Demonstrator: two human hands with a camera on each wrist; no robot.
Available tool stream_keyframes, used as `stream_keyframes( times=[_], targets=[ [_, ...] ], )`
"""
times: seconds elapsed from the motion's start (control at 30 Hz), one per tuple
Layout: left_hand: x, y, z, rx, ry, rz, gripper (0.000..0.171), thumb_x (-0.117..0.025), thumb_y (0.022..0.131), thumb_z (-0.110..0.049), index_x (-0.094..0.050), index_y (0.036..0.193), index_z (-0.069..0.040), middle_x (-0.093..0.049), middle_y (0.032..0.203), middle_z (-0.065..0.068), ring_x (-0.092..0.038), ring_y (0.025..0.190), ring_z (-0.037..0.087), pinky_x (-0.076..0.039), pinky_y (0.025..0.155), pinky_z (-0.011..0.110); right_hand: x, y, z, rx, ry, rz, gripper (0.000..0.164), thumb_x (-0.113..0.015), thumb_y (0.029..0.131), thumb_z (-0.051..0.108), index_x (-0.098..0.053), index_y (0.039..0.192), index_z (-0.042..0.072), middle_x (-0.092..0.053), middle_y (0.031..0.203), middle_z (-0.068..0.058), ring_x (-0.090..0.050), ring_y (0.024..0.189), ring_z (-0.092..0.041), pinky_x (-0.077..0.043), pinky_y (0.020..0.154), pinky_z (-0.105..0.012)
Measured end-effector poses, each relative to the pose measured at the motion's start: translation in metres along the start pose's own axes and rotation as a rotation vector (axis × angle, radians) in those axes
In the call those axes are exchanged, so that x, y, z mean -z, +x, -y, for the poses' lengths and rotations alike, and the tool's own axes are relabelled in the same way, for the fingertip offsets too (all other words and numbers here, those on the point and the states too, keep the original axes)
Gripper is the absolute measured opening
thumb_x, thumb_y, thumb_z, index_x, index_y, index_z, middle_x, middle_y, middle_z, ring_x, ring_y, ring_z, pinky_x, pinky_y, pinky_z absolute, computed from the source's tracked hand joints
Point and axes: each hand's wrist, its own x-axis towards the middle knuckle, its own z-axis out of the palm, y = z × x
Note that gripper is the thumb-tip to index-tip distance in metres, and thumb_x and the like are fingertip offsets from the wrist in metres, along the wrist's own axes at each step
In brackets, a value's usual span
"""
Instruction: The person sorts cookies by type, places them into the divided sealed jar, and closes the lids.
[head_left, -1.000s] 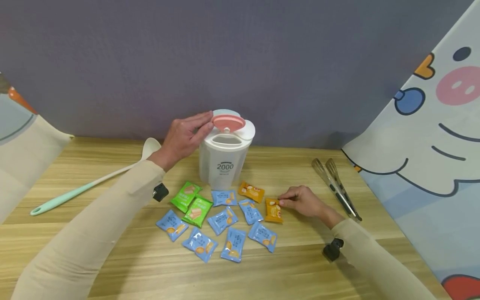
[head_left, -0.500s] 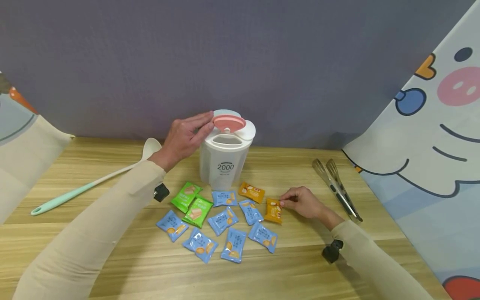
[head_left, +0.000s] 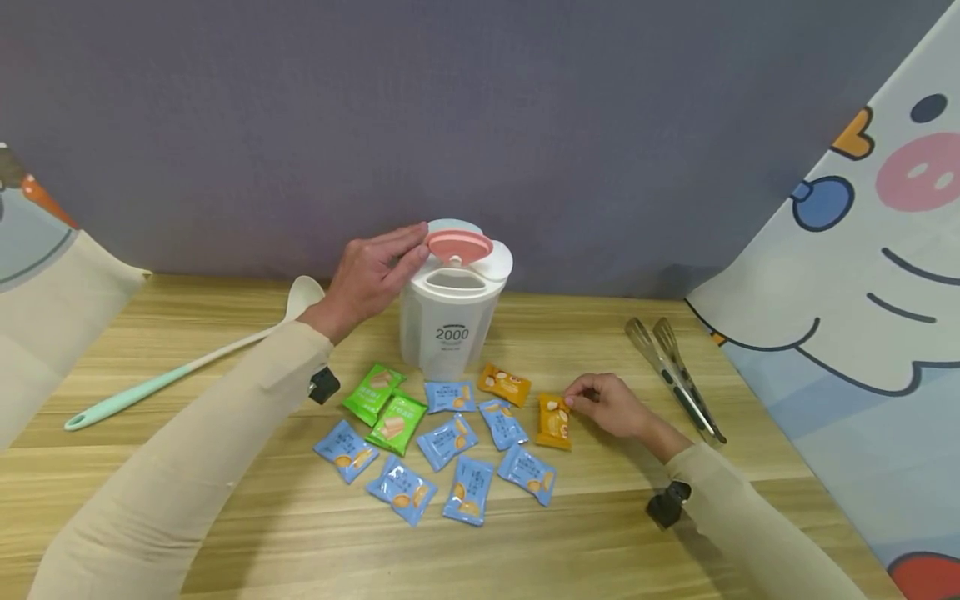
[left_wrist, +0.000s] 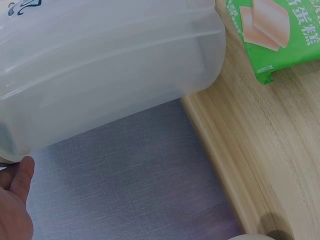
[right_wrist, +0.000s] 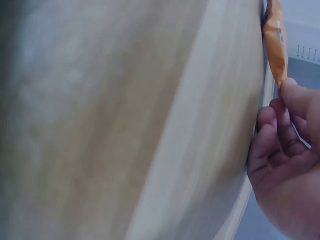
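Your right hand (head_left: 611, 408) and the orange packet (head_left: 554, 423) at its fingertips have shifted slightly to the right since the earlier frame, while your left hand (head_left: 371, 275) keeps its place. Behind everything rises a grey wall (head_left: 480, 108) with a fine woven texture; before it spreads the table (head_left: 300, 542), its pale surface streaked with wood grain. You have a tall container (head_left: 450, 329) of cloudy, translucent plastic near the middle, rounded at the sides, marked "2000", its pink oval flap (head_left: 459, 247) raised behind a smooth-edged opening. Your left fingers lie straight against the side of its lid, thumb apart from them. To your left rests a slender spoon (head_left: 187, 369) with a white rounded bowl and mint handle; well apart on your right, metal tongs (head_left: 672, 380) with slotted ends stand splayed. Two glossy green packets (head_left: 397, 423) touch each other near the container's base, and seven crinkled blue packets (head_left: 447, 442) scatter beside them, pillow-shaped with flattened ends. Another orange one lies just in front of the container. Yours sits low at the tabletop, on the right edge of the group, and your right thumb and forefinger pinch its upper right corner.
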Motion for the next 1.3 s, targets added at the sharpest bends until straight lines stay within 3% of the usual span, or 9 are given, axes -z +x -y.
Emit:
stream_keyframes(
  times=[0.07, 0.3, 0.43, 0.67, 0.97, 1.3],
  targets=[
    [0.000, 0.000, 0.000, 0.003, -0.007, 0.004, 0.033, -0.061, 0.093, -0.015, -0.060, 0.123, 0.000, -0.058, 0.125, 0.015, -0.055, 0.116, 0.025, -0.043, 0.097, 0.037, 0.002, -0.001, 0.000, 0.000, 0.025, -0.006, 0.005, -0.065, 0.089, 0.002, -0.069, 0.087, 0.004, -0.065, 0.081, 0.002, -0.057, 0.073, -0.013, -0.049, 0.065, -0.026],
    [0.001, 0.001, -0.001, 0.018, -0.009, 0.021, 0.034, -0.060, 0.094, -0.017, -0.060, 0.124, -0.001, -0.057, 0.128, 0.011, -0.053, 0.118, 0.022, -0.041, 0.098, 0.036, 0.008, -0.003, -0.004, -0.050, 0.206, 0.013, 0.008, -0.058, 0.093, 0.001, -0.064, 0.089, -0.004, -0.064, 0.074, -0.009, -0.060, 0.062, -0.020, -0.051, 0.050, -0.028],
    [0.001, 0.001, -0.001, 0.009, -0.005, 0.014, 0.034, -0.061, 0.094, -0.016, -0.060, 0.124, 0.000, -0.057, 0.127, 0.010, -0.054, 0.117, 0.023, -0.042, 0.098, 0.036, 0.012, -0.004, -0.002, -0.057, 0.231, -0.009, 0.009, -0.058, 0.094, 0.002, -0.064, 0.089, -0.004, -0.065, 0.075, -0.011, -0.061, 0.065, -0.022, -0.052, 0.052, -0.029],
    [0.001, 0.002, -0.001, -0.004, -0.001, 0.005, 0.033, -0.060, 0.094, -0.016, -0.060, 0.123, 0.000, -0.057, 0.126, 0.012, -0.054, 0.116, 0.024, -0.042, 0.097, 0.037, 0.025, 0.000, 0.005, 0.002, 0.199, -0.094, 0.009, -0.059, 0.093, 0.001, -0.065, 0.088, -0.002, -0.062, 0.074, -0.010, -0.058, 0.063, -0.025, -0.051, 0.053, -0.033],
    [0.002, 0.001, -0.001, 0.029, 0.006, 0.030, 0.034, -0.059, 0.095, -0.018, -0.059, 0.124, 0.000, -0.056, 0.128, 0.012, -0.053, 0.118, 0.024, -0.041, 0.098, 0.035, 0.039, 0.012, 0.015, 0.022, 0.295, -0.194, 0.011, -0.056, 0.093, -0.003, -0.062, 0.095, -0.012, -0.062, 0.079, -0.025, -0.059, 0.065, -0.028, -0.052, 0.055, -0.030],
    [0.001, -0.001, -0.002, 0.041, -0.014, 0.035, 0.034, -0.059, 0.095, -0.018, -0.059, 0.124, -0.001, -0.056, 0.128, 0.012, -0.052, 0.118, 0.024, -0.041, 0.099, 0.035, 0.052, 0.033, 0.041, 0.060, 0.402, -0.367, 0.023, -0.058, 0.095, 0.008, -0.060, 0.097, -0.014, -0.064, 0.080, -0.014, -0.060, 0.069, -0.020, -0.053, 0.061, -0.026]
  ],
)
